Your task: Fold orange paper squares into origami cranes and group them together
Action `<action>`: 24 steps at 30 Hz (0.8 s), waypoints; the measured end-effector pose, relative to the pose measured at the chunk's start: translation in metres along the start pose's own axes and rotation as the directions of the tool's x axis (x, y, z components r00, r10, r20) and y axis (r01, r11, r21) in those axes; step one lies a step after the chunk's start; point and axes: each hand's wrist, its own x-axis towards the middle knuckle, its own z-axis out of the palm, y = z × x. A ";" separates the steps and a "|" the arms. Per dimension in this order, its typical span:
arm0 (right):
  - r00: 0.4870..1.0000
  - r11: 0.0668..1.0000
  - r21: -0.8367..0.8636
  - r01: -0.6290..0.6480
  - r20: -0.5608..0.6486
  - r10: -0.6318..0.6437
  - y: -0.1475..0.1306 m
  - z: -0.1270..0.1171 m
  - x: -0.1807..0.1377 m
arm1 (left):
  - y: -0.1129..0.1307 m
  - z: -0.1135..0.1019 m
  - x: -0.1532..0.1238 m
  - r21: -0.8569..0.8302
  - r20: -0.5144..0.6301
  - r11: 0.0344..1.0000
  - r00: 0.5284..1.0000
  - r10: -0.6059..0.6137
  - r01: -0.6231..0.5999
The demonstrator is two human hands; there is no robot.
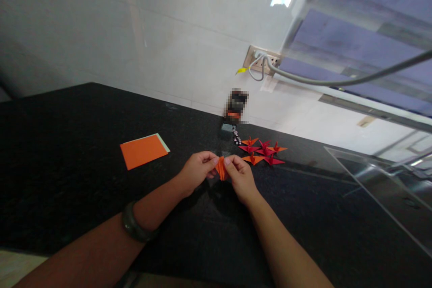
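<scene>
Between my two hands is a small piece of folded orange paper (221,169), held just above the dark countertop. My left hand (199,168) is closed, pinching the paper's left side between thumb and fingers. On the other side, my right hand (240,175) is closed too, with thumb and fingers gripping the right side. Several folded paper cranes (265,147), orange and red, stand grouped beyond my right hand. To the left lies a stack of orange paper sheets (144,152), with a pale green edge showing beneath.
A blurred-out upright phone-like object (237,104) stands against the wall on a small block, a patterned strap beside it. At the right is a metal sink (381,189). A grey cable (320,82) runs from the wall socket (251,56). The black countertop (84,144) meets a tiled wall.
</scene>
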 end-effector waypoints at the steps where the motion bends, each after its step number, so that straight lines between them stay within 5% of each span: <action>1: 1.000 1.000 0.027 -0.009 0.017 0.008 0.000 0.000 0.000 | 0.000 0.000 0.000 -0.082 0.015 0.996 0.999 -0.041 0.042; 10: 0.998 0.997 0.074 -0.031 0.063 0.027 -0.002 0.001 -0.001 | 0.000 -0.001 0.000 -0.323 0.100 0.934 0.987 -0.127 0.153; 24: 0.994 0.993 0.101 -0.068 0.091 0.059 0.000 0.003 -0.001 | 0.001 0.000 0.000 -0.340 0.075 0.925 0.985 -0.155 0.171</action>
